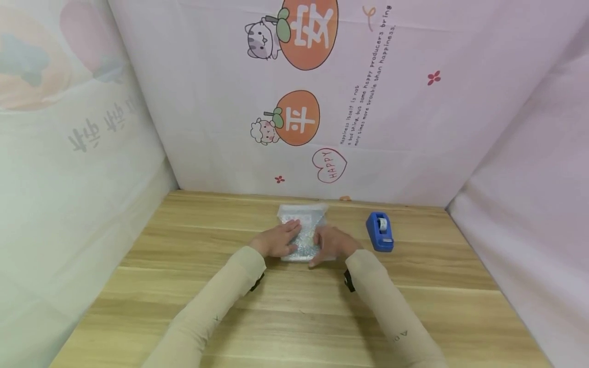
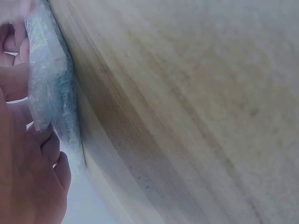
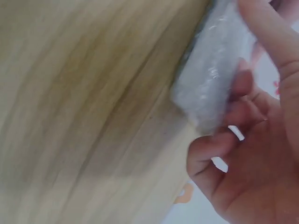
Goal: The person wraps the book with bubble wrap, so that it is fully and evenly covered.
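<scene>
A flat bundle in clear bubble wrap lies on the table, between both hands and partly beneath them. My left hand rests on its left side, with fairly straight fingers spread over the wrap. On the right, my right hand holds the wrap's edge with curled fingers, its thumb reaching toward the near edge. The right wrist view shows those fingers bent against the wrapped bundle. In the left wrist view, the crinkled plastic stands beside the left fingers. What the wrap contains is hard to make out.
A blue tape dispenser with a roll in it stands to the right of the bundle. The wood-grain table is bordered by printed white cloth at the back and both sides.
</scene>
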Available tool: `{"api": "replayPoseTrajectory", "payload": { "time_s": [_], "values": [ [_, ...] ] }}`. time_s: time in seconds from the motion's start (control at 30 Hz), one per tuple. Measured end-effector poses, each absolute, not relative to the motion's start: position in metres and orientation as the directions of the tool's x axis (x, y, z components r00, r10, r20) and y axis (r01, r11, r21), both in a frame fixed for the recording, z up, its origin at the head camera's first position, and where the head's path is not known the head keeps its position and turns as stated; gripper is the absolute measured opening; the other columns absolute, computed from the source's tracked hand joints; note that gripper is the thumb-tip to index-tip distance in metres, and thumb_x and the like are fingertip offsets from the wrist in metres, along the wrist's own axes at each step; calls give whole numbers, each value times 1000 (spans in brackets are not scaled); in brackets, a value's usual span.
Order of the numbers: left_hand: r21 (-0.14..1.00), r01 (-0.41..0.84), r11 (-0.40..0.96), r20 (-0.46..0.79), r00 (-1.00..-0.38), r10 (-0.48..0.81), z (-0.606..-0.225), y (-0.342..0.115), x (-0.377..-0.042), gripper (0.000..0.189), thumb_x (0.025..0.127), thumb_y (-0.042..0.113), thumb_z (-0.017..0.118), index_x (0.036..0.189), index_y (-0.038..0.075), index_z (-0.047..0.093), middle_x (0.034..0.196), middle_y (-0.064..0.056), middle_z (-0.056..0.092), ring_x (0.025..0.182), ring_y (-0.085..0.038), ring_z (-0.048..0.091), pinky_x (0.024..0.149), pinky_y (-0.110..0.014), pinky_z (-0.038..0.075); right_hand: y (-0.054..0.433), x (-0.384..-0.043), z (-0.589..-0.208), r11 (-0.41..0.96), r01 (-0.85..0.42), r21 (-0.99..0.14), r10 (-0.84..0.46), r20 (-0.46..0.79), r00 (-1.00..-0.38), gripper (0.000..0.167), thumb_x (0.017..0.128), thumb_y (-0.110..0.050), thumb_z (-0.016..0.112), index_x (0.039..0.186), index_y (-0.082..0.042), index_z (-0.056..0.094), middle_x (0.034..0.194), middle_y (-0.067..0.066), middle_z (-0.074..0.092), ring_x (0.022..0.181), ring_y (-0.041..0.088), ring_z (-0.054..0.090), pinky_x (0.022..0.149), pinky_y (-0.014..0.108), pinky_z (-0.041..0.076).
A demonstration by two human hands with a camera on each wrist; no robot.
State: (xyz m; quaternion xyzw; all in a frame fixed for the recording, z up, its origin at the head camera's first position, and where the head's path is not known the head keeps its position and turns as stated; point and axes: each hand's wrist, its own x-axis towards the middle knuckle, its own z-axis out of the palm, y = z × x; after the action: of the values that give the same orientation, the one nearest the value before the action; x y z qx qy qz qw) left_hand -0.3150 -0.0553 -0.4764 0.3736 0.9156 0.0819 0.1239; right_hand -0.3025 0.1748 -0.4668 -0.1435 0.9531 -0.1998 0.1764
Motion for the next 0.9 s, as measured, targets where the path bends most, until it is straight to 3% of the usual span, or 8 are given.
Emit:
{"api": "replayPoseTrajectory", "payload": {
  "time_s": [0.1,0.37,0.63,0.9],
  "values": [
    [241,660,711,-169,-693,701,-477,-57,-314,68,111,33,44,167,0,23,178,-15,17,166,-32,16,137,-43,19,179,-298,-463,848,-249,-468,-414,-291,-863,56,70,-41,100,103,-15,63,88,2,64,78,15,57,67,28,50],
    [236,654,719,-189,-695,694,-471,-60,-314,69,112,35,42,168,0,20,178,-15,14,167,-32,14,137,-44,18,200,-293,-449,725,-320,-610,-553,-239,-798,37,85,-34,91,102,-8,71,85,0,68,76,12,61,70,28,54],
    [211,669,713,-186,-688,701,-470,-62,-318,69,112,34,43,167,-1,21,178,-16,15,166,-32,15,137,-44,18,217,-286,-431,747,-397,-534,-571,-208,-794,34,92,-36,83,107,-8,74,97,-1,73,90,11,66,83,31,59],
    [301,647,700,-181,-682,709,-474,-69,-320,72,110,34,46,167,-2,20,178,-18,14,166,-35,14,137,-47,17,228,-277,-422,817,-404,-410,-524,-239,-817,30,96,-34,79,107,-7,73,104,4,74,95,15,67,88,39,61]
  ]
}}
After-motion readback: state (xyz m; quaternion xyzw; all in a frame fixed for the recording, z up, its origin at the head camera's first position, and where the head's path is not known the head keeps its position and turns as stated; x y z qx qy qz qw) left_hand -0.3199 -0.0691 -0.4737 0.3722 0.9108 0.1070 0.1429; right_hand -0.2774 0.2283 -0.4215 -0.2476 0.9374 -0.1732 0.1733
